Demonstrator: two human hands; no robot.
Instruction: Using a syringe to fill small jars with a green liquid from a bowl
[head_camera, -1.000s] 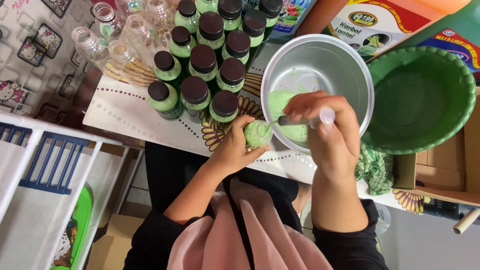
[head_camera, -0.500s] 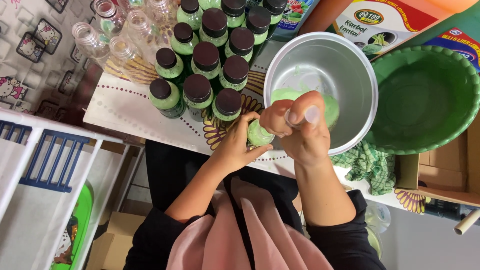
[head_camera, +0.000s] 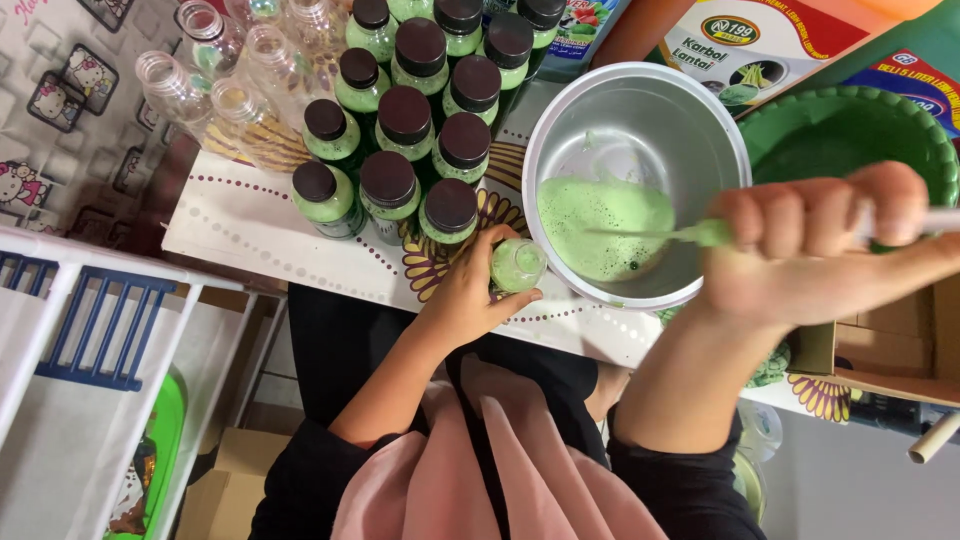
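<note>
The left hand (head_camera: 470, 300) grips the open small bottle (head_camera: 518, 265) beside the metal bowl (head_camera: 560, 130); the right hand (head_camera: 810, 255), closed on a spoon (head_camera: 700, 234), scoops green liquid (head_camera: 600, 215), probably for careful pouring

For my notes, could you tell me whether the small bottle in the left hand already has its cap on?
No, the small bottle in the left hand is open-topped.
</note>
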